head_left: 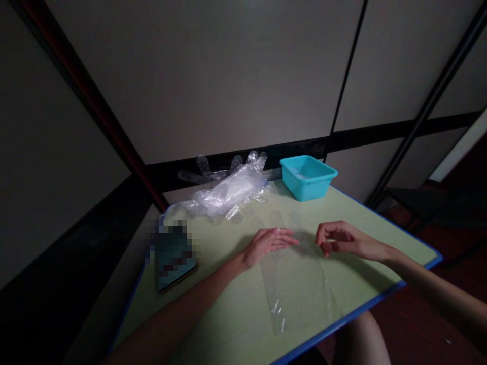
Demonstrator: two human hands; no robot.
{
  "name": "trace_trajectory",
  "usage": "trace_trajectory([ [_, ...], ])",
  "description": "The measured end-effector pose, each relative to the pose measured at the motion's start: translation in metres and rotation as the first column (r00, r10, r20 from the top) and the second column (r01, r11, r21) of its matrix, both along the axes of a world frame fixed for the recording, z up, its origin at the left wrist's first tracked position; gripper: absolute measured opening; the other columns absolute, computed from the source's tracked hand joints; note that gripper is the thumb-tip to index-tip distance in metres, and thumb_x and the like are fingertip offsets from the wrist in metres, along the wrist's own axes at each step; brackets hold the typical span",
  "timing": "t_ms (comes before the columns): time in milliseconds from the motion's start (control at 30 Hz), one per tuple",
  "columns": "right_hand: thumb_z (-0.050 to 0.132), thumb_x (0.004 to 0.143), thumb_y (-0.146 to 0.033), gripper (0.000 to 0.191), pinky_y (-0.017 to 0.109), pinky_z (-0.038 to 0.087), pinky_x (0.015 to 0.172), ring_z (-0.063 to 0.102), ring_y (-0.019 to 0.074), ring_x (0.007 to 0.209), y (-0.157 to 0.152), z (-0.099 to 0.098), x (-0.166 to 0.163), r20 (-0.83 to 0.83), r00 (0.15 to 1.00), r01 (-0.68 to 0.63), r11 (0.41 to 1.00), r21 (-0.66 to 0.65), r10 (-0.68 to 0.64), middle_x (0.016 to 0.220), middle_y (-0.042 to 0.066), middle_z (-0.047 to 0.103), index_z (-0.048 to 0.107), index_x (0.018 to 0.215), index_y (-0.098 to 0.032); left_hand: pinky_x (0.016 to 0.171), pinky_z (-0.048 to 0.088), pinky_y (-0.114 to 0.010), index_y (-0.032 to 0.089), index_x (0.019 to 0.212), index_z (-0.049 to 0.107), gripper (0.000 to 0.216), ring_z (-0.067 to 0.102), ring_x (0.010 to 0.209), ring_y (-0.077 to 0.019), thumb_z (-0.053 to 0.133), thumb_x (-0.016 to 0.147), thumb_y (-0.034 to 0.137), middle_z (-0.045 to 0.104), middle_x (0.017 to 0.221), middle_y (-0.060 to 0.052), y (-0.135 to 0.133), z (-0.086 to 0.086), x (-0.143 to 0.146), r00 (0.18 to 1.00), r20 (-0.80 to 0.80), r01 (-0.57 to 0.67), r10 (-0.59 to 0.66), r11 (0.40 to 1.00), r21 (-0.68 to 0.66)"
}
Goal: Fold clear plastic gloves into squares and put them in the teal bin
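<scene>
Pale green table [228,324], dim room. Far left, a blurred flat object [175,256]; behind it a heap of plastic gloves [224,192]. Left hand [266,243] lies flat, open on the clear glove [297,289]; right hand [337,238] pinches its far edge. Teal tub [308,175] sits far right.

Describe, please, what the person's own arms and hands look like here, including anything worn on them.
Both arms are bare from the edge of the picture to the fingertips: no sleeves, no gloves. The left hand and right hand show no rings, and neither wrist carries a watch or band. The forearms are slim and long. The dim light hides finer detail such as nails or marks.
</scene>
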State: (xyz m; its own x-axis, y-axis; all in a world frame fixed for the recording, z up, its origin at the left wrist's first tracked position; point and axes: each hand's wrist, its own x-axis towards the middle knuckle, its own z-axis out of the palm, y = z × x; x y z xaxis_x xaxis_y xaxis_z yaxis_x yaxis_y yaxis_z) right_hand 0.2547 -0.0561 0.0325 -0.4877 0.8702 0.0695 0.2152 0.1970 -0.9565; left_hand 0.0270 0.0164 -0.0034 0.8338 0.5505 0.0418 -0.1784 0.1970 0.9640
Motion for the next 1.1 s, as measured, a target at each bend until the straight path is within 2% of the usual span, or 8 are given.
trace_trajectory([
  [167, 0.049, 0.078, -0.018, 0.007, 0.026, 0.042, 0.059, 0.052, 0.0121, 0.064, -0.036, 0.003, 0.006, 0.289, 0.955, 0.014, 0.983, 0.183, -0.068, 0.068, 0.001, 0.057, 0.054, 0.073, -0.016, 0.089, 0.032, -0.041, 0.009, 0.101, 0.057, 0.052, 0.056, 0.096, -0.0249, 0.044, 0.077, 0.054, 0.064, 0.094, -0.015, 0.008, -0.01, 0.012, 1.0, 0.0, -0.029, 0.03, 0.996, -0.084],
  [267, 0.044, 0.081, -0.016, 0.013, 0.027, 0.042, 0.06, 0.052, 0.013, 0.066, -0.051, 0.004, 0.001, 0.457, 0.885, -0.066, 0.949, 0.309, -0.087, 0.071, 0.003, 0.057, 0.055, 0.074, -0.017, 0.09, 0.032, -0.04, 0.009, 0.1, 0.057, 0.052, 0.056, 0.096, -0.0244, 0.045, 0.077, 0.054, 0.064, 0.095, -0.014, 0.009, -0.016, 0.011, 0.999, -0.016, -0.044, 0.043, 0.997, -0.056],
  [433, 0.034, 0.088, -0.018, 0.027, 0.031, 0.039, 0.065, 0.05, 0.0163, 0.071, -0.064, 0.004, -0.009, 0.723, 0.683, -0.383, 0.791, 0.478, -0.106, 0.071, 0.005, 0.055, 0.056, 0.072, -0.018, 0.09, 0.031, -0.04, 0.01, 0.101, 0.057, 0.052, 0.055, 0.097, -0.0255, 0.042, 0.078, 0.054, 0.064, 0.095, -0.014, 0.009, -0.009, 0.007, 0.999, 0.022, -0.037, 0.039, 0.997, -0.075],
  [533, 0.031, 0.09, -0.019, 0.031, 0.033, 0.039, 0.066, 0.05, 0.0177, 0.072, -0.07, 0.001, -0.008, 0.773, 0.614, -0.476, 0.708, 0.522, -0.157, 0.072, 0.006, 0.056, 0.058, 0.074, -0.018, 0.092, 0.029, -0.04, 0.008, 0.103, 0.056, 0.052, 0.053, 0.101, -0.0259, 0.037, 0.081, 0.052, 0.063, 0.098, -0.015, 0.008, 0.003, 0.002, 0.997, 0.075, -0.029, 0.035, 0.996, -0.085],
  [633, 0.037, 0.088, -0.029, 0.026, 0.033, 0.042, 0.067, 0.051, 0.019, 0.078, -0.076, -0.003, -0.005, 0.77, 0.611, -0.453, 0.716, 0.531, -0.185, 0.083, 0.008, 0.058, 0.058, 0.099, -0.016, 0.094, 0.027, -0.041, 0.007, 0.104, 0.055, 0.053, 0.052, 0.102, -0.0258, 0.031, 0.084, 0.05, 0.062, 0.1, -0.015, 0.007, 0.008, -0.006, 0.994, 0.112, 0.004, 0.007, 0.996, -0.093],
  [767, 0.045, 0.081, -0.045, 0.057, 0.038, 0.039, 0.089, 0.041, 0.0237, 0.111, -0.083, -0.013, -0.003, 0.753, 0.633, -0.416, 0.741, 0.528, -0.18, 0.122, 0.013, 0.047, 0.033, 0.13, -0.017, 0.094, 0.027, -0.04, 0.007, 0.103, 0.056, 0.052, 0.053, 0.101, -0.0244, 0.03, 0.085, 0.049, 0.063, 0.1, -0.015, 0.005, -0.002, -0.013, 0.994, 0.105, 0.007, 0.006, 0.993, -0.121],
  [900, 0.045, 0.082, -0.042, 0.06, 0.04, 0.034, 0.096, 0.027, 0.0241, 0.123, -0.086, -0.03, -0.004, 0.771, 0.615, -0.445, 0.734, 0.514, -0.167, 0.136, 0.01, 0.031, 0.024, 0.134, -0.018, 0.093, 0.028, -0.039, 0.006, 0.104, 0.056, 0.053, 0.053, 0.1, -0.0239, 0.031, 0.084, 0.049, 0.062, 0.102, -0.016, 0.003, -0.01, -0.014, 0.995, 0.096, 0.051, -0.038, 0.989, -0.137],
  [1100, 0.048, 0.084, -0.028, 0.051, 0.038, 0.039, 0.093, 0.037, 0.0207, 0.119, -0.089, -0.048, -0.004, 0.69, 0.693, -0.385, 0.701, 0.6, -0.21, 0.126, 0.01, 0.047, 0.031, 0.131, -0.019, 0.092, 0.029, -0.038, 0.005, 0.102, 0.057, 0.053, 0.054, 0.1, -0.0237, 0.031, 0.085, 0.048, 0.062, 0.101, -0.016, 0.002, -0.007, -0.015, 0.993, 0.102, 0.078, -0.061, 0.982, -0.171],
])
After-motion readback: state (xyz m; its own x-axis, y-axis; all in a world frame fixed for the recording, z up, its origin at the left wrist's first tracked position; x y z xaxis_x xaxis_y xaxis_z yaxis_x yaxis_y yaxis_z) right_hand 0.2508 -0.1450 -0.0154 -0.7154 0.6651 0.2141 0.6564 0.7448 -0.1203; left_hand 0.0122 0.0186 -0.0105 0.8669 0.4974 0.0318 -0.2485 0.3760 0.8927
